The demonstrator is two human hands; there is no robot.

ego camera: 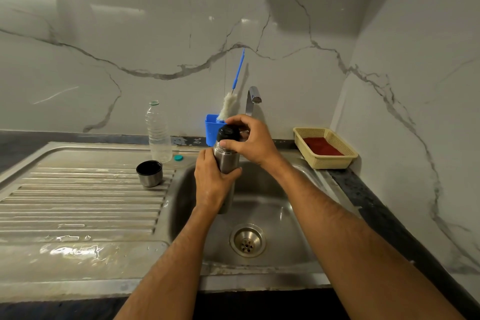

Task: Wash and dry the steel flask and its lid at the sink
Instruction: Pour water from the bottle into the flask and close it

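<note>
Steel flask (226, 161) upright over sink (285, 228); cup lid (150, 173) on drainboard.

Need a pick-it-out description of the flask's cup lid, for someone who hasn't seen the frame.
Start at the ribbed steel drainboard left of the sink basin. Near its back right corner, in front of the clear plastic bottle, stands the cup lid. It is short, steel outside, black inside, mouth up, unlike the small teal bottle cap nearby.

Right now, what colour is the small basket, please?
Pale yellow basket, clearest in the head view.
</note>
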